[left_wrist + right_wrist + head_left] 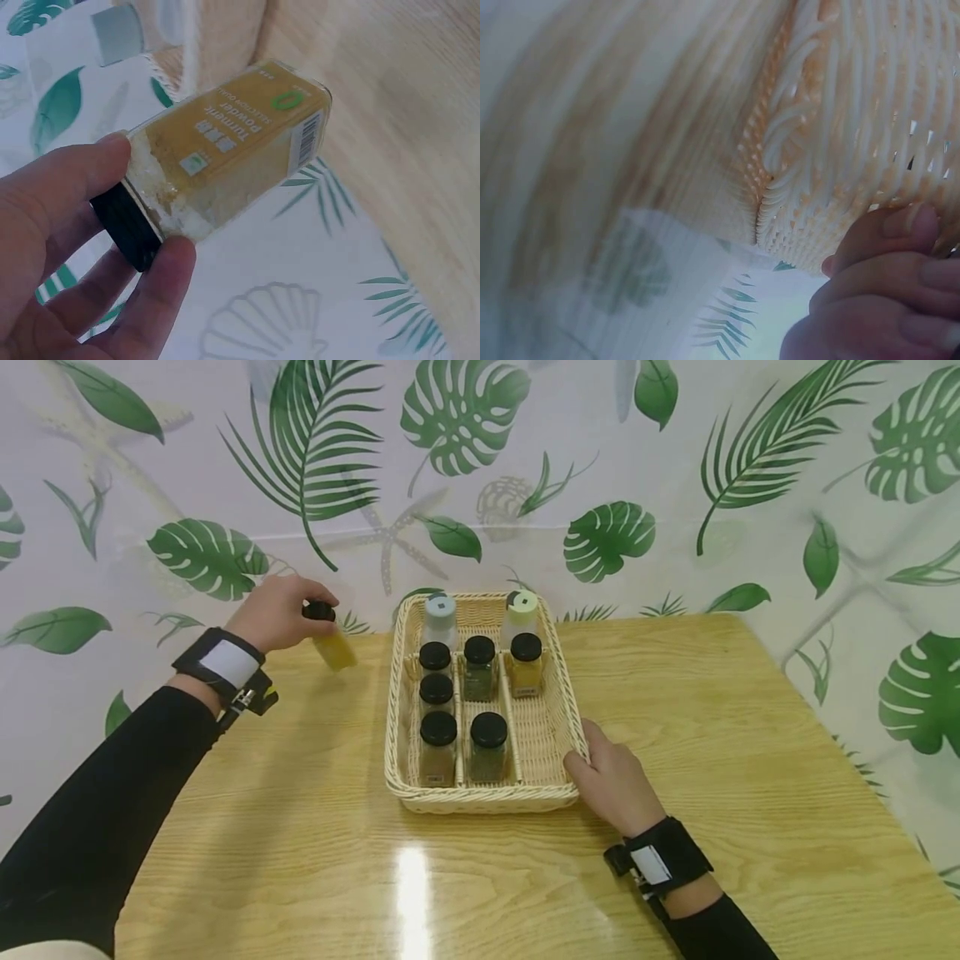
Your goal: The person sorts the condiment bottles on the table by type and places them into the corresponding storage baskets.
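Observation:
My left hand (281, 608) pinches a turmeric powder jar (232, 150) by its black lid, with thumb and fingertips around the neck. The jar is tilted and held left of the wicker basket (480, 794), near the table's back edge. My right hand (611, 777) grips the basket's front right rim, fingers curled against the outer weave in the right wrist view. Several black-lidded spice jars (489, 747) stand in the basket's divided compartments. At its back are a bottle with a pale blue cap (440, 610) and one with a pale yellow cap (522, 604).
The wooden table (675, 718) stretches out on both sides of the basket. Behind it hangs a white cloth with green leaf prints (465, 414), which also runs along the right edge. Thin dividers split the basket's front part into columns.

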`<action>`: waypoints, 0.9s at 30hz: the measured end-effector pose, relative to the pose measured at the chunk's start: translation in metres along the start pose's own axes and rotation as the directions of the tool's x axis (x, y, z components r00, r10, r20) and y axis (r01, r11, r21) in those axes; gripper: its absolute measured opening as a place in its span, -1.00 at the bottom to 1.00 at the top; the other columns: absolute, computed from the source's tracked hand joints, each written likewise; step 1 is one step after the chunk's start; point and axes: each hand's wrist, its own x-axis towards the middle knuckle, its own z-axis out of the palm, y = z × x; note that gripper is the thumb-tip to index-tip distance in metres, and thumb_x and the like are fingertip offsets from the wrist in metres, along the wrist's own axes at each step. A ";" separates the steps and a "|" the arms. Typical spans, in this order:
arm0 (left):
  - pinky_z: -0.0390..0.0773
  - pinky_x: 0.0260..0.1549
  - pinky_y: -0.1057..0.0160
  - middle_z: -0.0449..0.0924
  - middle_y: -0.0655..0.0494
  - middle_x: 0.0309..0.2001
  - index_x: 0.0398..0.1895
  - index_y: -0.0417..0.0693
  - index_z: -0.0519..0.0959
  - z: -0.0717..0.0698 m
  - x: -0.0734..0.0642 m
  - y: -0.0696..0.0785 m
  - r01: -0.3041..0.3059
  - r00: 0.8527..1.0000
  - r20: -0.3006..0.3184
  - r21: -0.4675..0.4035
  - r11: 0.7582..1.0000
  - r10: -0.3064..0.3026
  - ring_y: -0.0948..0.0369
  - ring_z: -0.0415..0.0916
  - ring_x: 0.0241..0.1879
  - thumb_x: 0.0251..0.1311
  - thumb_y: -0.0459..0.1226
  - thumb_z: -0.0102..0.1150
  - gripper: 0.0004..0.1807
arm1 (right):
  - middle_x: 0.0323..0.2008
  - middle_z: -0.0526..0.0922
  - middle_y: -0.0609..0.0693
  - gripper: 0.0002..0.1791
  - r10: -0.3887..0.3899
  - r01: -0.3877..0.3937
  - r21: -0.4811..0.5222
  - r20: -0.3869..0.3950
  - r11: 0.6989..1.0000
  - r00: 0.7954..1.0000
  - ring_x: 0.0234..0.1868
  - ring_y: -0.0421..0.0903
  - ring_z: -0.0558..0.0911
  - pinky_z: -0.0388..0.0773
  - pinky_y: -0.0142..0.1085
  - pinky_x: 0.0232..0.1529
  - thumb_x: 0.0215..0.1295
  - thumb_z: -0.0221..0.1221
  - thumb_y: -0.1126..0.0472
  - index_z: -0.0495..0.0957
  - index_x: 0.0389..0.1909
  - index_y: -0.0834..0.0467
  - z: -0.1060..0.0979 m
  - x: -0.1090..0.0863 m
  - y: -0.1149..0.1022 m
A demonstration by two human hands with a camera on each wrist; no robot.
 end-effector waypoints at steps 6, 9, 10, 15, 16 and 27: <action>0.51 -0.28 0.04 0.61 -0.11 -0.11 0.00 -0.18 0.60 -0.014 -0.001 0.019 -0.043 0.999 -0.004 -0.001 0.999 0.043 0.04 0.51 -0.23 0.12 -0.23 0.30 -0.63 | -0.48 0.55 0.02 -0.48 0.004 -0.004 0.006 0.003 1.000 1.000 -0.75 -0.18 0.20 0.18 -0.25 -0.77 0.38 -0.08 0.15 0.22 0.32 0.19 0.000 0.000 0.000; 0.47 -0.35 0.08 0.62 -0.07 -0.14 0.00 -0.15 0.61 -0.020 -0.002 0.030 -0.064 0.998 -0.012 -0.003 0.998 0.064 0.08 0.49 -0.29 0.13 -0.21 0.30 -0.63 | -0.49 0.55 0.02 -0.49 -0.001 0.001 0.003 -0.001 1.000 1.000 -0.76 -0.17 0.21 0.18 -0.25 -0.77 0.38 -0.07 0.15 0.23 0.32 0.19 0.000 0.000 0.000; 0.45 -0.38 0.09 0.62 -0.06 -0.15 0.00 -0.14 0.61 -0.022 -0.002 0.033 -0.069 0.997 -0.013 -0.003 0.998 0.069 0.09 0.47 -0.32 0.14 -0.20 0.29 -0.64 | -0.49 0.55 0.02 -0.49 -0.003 0.003 0.002 -0.004 1.000 1.000 -0.75 -0.17 0.22 0.18 -0.25 -0.77 0.38 -0.07 0.15 0.23 0.31 0.19 0.000 0.000 0.000; 0.39 -0.43 0.11 0.63 0.00 -0.17 -0.01 -0.09 0.62 -0.029 -0.002 0.055 -0.107 0.994 -0.015 0.011 0.994 0.107 0.11 0.41 -0.42 0.14 -0.15 0.29 -0.64 | -0.52 0.54 0.00 -0.49 -0.004 0.004 0.002 -0.007 1.000 1.000 -0.76 -0.17 0.22 0.18 -0.25 -0.78 0.37 -0.06 0.15 0.23 0.31 0.19 -0.001 -0.001 0.000; 0.40 -0.42 0.12 0.63 0.02 -0.16 -0.01 -0.08 0.62 -0.030 -0.002 0.059 -0.120 0.993 -0.015 0.016 0.993 0.120 0.12 0.42 -0.42 0.14 -0.15 0.30 -0.64 | -0.51 0.54 0.00 -0.49 -0.004 0.004 0.002 -0.006 1.000 1.000 -0.76 -0.17 0.22 0.18 -0.25 -0.78 0.37 -0.06 0.15 0.23 0.31 0.19 -0.001 -0.001 0.000; 0.44 -0.30 0.14 0.63 0.06 -0.15 -0.08 -0.11 0.64 -0.031 0.005 0.103 -0.281 0.960 -0.023 -0.032 0.959 0.280 0.19 0.49 -0.26 0.09 -0.19 0.34 -0.67 | -0.68 0.36 -0.07 -0.49 -0.004 0.004 0.019 0.003 1.000 1.000 -0.79 -0.24 0.10 0.15 -0.27 -0.81 0.39 -0.08 0.16 0.22 0.32 0.19 0.000 0.000 0.002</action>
